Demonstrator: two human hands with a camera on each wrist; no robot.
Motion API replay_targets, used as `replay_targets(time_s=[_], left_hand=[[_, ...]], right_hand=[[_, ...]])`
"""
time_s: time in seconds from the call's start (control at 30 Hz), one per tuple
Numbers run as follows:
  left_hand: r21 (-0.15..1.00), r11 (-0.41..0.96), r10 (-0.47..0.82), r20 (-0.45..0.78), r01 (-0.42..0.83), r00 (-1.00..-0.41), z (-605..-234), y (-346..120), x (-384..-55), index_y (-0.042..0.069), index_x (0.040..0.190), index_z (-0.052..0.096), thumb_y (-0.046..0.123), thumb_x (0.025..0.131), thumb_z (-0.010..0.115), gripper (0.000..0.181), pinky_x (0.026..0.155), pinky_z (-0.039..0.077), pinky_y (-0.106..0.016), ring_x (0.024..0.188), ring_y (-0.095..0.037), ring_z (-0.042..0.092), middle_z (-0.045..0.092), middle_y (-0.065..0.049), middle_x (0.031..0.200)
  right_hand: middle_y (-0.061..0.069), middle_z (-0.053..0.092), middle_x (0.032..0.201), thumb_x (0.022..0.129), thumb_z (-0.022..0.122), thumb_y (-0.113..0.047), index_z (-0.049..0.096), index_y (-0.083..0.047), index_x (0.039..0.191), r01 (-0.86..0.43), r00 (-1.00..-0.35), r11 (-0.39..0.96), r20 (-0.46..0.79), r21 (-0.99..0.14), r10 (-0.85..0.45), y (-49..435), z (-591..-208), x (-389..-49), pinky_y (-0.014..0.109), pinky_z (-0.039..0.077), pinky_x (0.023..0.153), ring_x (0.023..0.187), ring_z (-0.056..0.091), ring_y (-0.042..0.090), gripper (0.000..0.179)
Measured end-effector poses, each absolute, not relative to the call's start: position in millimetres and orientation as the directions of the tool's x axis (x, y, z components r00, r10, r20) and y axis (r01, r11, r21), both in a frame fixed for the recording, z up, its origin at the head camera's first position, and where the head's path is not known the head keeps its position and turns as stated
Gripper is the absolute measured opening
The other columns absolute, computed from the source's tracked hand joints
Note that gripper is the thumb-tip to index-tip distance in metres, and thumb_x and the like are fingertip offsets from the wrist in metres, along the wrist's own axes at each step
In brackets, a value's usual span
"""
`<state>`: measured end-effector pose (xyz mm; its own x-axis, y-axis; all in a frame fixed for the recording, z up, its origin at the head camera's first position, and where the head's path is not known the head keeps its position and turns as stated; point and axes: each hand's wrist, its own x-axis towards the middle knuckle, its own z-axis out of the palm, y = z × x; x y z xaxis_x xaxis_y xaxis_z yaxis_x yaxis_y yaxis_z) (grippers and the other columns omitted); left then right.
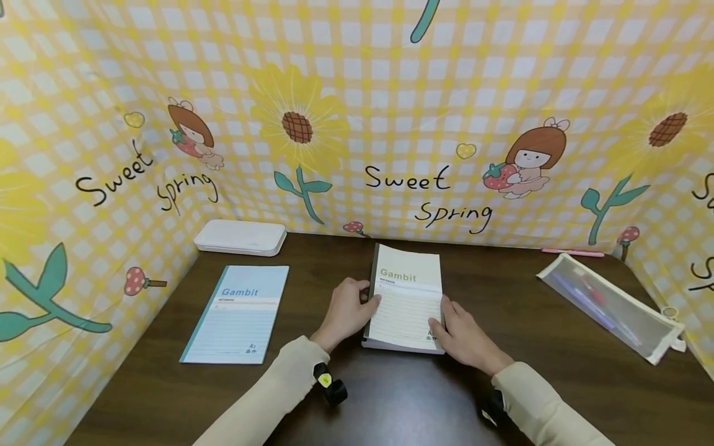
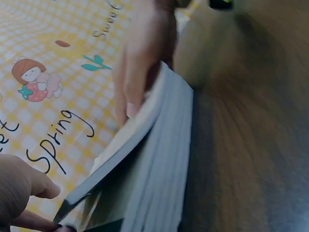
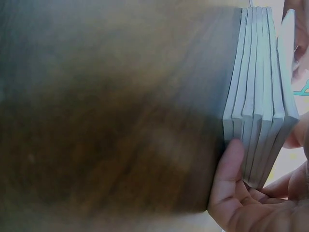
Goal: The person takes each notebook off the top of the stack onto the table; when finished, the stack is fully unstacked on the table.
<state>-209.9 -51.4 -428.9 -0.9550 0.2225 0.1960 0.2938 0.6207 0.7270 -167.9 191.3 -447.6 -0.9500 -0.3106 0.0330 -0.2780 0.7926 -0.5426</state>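
A stack of several notebooks (image 1: 403,349) lies mid-table, topped by a pale Gambit notebook (image 1: 406,303) with a dark spine. At its spine, my left hand (image 1: 347,311) pinches the top notebook between thumb and fingers. The left wrist view shows that notebook (image 2: 123,150) tilted, with a gap at its spine side above the other notebooks (image 2: 166,145). My right hand (image 1: 467,334) grips the stack's right edge, thumb over the top cover. In the right wrist view its fingers (image 3: 231,162) lie against the lower notebooks (image 3: 251,82).
To the left lies a blue Gambit notebook (image 1: 237,316), with a white case (image 1: 241,238) behind it. A mesh pencil pouch (image 1: 608,306) holding pens lies at right, near a pink pen (image 1: 572,252). A yellow checked cloth (image 1: 390,124) walls the dark wooden table (image 1: 312,409).
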Motion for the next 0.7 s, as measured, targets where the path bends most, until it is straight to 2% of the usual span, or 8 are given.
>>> replay_targets(time_s=[0.07,0.23,0.37,0.47,0.7], left_hand=[[0.754,0.598,0.200,0.189,0.272,-0.961,-427,-50,-212,-0.005,0.106,0.068,0.012,0.089,0.065,0.025,0.071,0.049,-0.032,0.079,-0.022,0.061,0.066,-0.014,0.087],[0.835,0.529,0.159,0.077,0.151,-0.984,-426,-48,-216,-0.003,0.118,0.060,0.012,0.088,0.065,0.034,0.071,0.054,-0.035,0.087,-0.024,0.067,0.070,-0.016,0.097],[0.936,0.351,0.189,-0.094,-0.022,-0.977,-430,-50,-220,-0.001,0.129,0.049,0.010,0.092,0.059,0.040,0.062,0.053,-0.033,0.080,-0.021,0.065,0.068,-0.019,0.104],[0.963,0.235,0.222,-0.183,-0.130,-0.958,-434,-50,-223,-0.001,0.135,0.043,0.007,0.094,0.054,0.043,0.055,0.053,-0.032,0.071,-0.018,0.065,0.066,-0.021,0.107],[0.969,0.169,0.221,-0.213,-0.178,-0.952,-435,-49,-223,0.000,0.136,0.043,0.002,0.094,0.053,0.044,0.054,0.053,-0.031,0.069,-0.017,0.063,0.064,-0.022,0.108]], right_hand=[[0.035,0.037,0.143,0.102,0.045,-0.023,0.017,0.017,0.145,-0.282,-0.950,0.792,0.042,-0.541,-0.310,191,-448,-167,0.054,0.040,0.104,0.132,0.041,0.045,0.065],[0.035,0.038,0.142,0.102,0.045,-0.024,0.018,0.017,0.145,-0.293,-0.948,0.789,0.056,-0.540,-0.314,190,-450,-168,0.054,0.040,0.103,0.132,0.041,0.046,0.065],[0.035,0.037,0.143,0.103,0.044,-0.025,0.018,0.016,0.146,-0.291,-0.948,0.790,0.051,-0.540,-0.314,190,-452,-169,0.054,0.039,0.104,0.133,0.040,0.046,0.065],[0.035,0.036,0.144,0.103,0.044,-0.026,0.017,0.016,0.146,-0.283,-0.949,0.792,0.040,-0.541,-0.312,190,-452,-169,0.054,0.038,0.105,0.133,0.039,0.045,0.066],[0.035,0.032,0.147,0.103,0.043,-0.027,0.017,0.016,0.146,-0.268,-0.952,0.794,0.024,-0.546,-0.305,191,-452,-169,0.054,0.036,0.107,0.136,0.036,0.045,0.067]])
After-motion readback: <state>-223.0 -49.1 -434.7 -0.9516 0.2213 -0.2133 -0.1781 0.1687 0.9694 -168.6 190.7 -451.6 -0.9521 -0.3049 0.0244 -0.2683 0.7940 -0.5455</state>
